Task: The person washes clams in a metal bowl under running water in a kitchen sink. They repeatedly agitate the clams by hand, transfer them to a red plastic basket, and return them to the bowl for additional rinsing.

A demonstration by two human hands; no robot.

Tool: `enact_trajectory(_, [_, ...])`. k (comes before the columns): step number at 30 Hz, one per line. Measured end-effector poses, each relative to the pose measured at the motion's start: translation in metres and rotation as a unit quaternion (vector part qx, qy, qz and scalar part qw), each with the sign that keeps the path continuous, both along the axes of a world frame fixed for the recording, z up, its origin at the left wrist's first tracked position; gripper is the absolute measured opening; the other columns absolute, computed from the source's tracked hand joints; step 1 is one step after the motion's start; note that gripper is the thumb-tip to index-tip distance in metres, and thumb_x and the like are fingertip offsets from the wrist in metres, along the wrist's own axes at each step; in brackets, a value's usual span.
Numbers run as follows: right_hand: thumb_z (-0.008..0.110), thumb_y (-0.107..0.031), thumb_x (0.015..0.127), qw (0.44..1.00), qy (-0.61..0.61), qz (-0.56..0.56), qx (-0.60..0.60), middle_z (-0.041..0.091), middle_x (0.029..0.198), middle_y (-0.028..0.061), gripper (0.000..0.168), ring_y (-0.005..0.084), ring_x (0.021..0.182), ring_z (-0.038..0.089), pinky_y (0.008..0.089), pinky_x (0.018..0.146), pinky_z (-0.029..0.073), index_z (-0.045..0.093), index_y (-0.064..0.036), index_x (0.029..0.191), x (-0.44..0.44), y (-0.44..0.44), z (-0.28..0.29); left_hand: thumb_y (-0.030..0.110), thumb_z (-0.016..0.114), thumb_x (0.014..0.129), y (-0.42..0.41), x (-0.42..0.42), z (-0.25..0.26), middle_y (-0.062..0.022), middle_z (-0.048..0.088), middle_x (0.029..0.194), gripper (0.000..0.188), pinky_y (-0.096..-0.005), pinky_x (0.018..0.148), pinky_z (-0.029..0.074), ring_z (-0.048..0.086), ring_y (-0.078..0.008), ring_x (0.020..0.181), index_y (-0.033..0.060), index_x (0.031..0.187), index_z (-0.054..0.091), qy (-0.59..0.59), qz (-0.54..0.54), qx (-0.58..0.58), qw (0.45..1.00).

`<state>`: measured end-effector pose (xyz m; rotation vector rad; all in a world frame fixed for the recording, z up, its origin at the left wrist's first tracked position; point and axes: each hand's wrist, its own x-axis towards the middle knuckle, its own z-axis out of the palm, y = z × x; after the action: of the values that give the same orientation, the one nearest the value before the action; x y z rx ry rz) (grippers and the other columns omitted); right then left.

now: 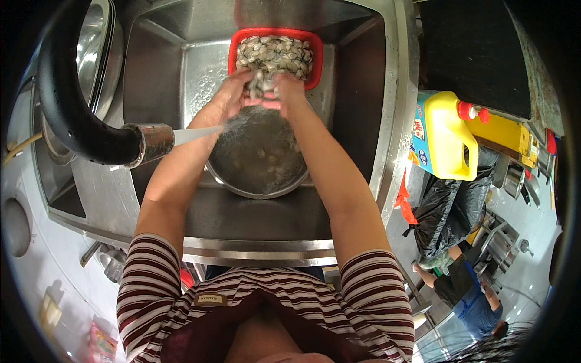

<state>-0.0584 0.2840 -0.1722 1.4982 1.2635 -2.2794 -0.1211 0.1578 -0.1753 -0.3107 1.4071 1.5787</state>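
My left hand (236, 90) and my right hand (290, 92) are cupped together around a handful of shucked oysters (262, 85), blurred by motion. They are at the near edge of a red plastic basket (318, 63), above the far rim of a round metal basin (254, 196). More shucked oysters (274, 52) fill the basket. Cloudy water (258, 154) stands in the basin, with a few pale lumps dimly visible below its surface. From the left, a stream of water (199, 134) runs past my left wrist into the basin.
A black faucet hose (81, 122) with a metal end arches over the left side of the stainless steel sink (258, 222). On the right ledge lies a yellow detergent jug (447, 136) beside a black plastic bag (449, 218). Another person (476, 304) is farther off at lower right.
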Motion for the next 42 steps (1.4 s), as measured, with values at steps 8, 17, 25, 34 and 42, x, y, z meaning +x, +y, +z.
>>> enact_trajectory(8, [0.049, -0.027, 0.078, 0.784, -0.104, 0.44, 0.425, 0.058, 0.098, 0.0195, 0.031, 0.0359, 0.089, 0.056, 0.0433, 0.078, 0.044, 0.059, -0.005, 0.098, 0.098, -0.011, -0.071, 0.024, 0.053, 0.079, -0.08, 0.076, -0.096, -0.0231, 0.056, 0.095, 0.032, -0.0438, 0.077, 0.043, 0.052, -0.0393, 0.091, 0.002, 0.102, 0.054, 0.485, -0.315, -0.257, 0.774])
enact_trajectory(17, [0.048, -0.026, 0.076, 0.84, -0.122, 0.427, 0.313, 0.059, 0.095, 0.0202, 0.032, 0.0365, 0.089, 0.055, 0.0446, 0.079, 0.043, 0.059, -0.005, 0.096, 0.131, -0.077, -0.095, 0.024, 0.049, 0.081, -0.082, 0.18, -0.165, -0.0185, 0.059, 0.087, 0.026, -0.0394, 0.07, 0.046, 0.057, -0.0338, 0.079, 0.0036, 0.095, 0.056, 0.196, -0.19, -0.248, 0.93])
enact_trajectory(25, [0.049, -0.02, 0.077, 0.992, -0.093, 0.082, 0.009, 0.057, 0.08, 0.0088, 0.022, 0.0232, 0.074, 0.056, 0.041, 0.06, 0.047, 0.056, -0.003, 0.089, 0.062, -0.035, -0.051, 0.018, 0.045, 0.086, -0.025, 0.08, -0.065, -0.0056, 0.058, 0.085, 0.017, -0.0329, 0.068, 0.049, 0.056, -0.0173, 0.074, 0.0066, 0.088, 0.057, -0.108, -0.037, -0.013, 0.993])
enact_trajectory(34, [0.052, -0.016, 0.076, 0.773, 0.046, 0.374, 0.51, 0.059, 0.096, 0.0108, 0.02, 0.0312, 0.084, 0.056, 0.04, 0.069, 0.047, 0.06, -0.01, 0.093, 0.056, -0.003, -0.058, 0.018, 0.05, 0.081, -0.036, 0.048, -0.069, -0.0169, 0.056, 0.083, 0.017, -0.0383, 0.068, 0.046, 0.057, -0.0273, 0.077, 0.0052, 0.088, 0.059, 0.481, -0.186, -0.269, 0.813])
enact_trajectory(42, [0.052, -0.023, 0.078, 0.716, -0.03, 0.551, 0.428, 0.06, 0.084, 0.0195, 0.021, 0.0364, 0.084, 0.057, 0.0432, 0.074, 0.045, 0.062, -0.006, 0.087, 0.13, -0.063, -0.084, 0.028, 0.047, 0.08, -0.078, 0.135, -0.097, -0.0217, 0.058, 0.09, 0.029, -0.0443, 0.076, 0.043, 0.055, -0.0378, 0.086, 0.0047, 0.092, 0.06, 0.29, -0.393, -0.35, 0.799])
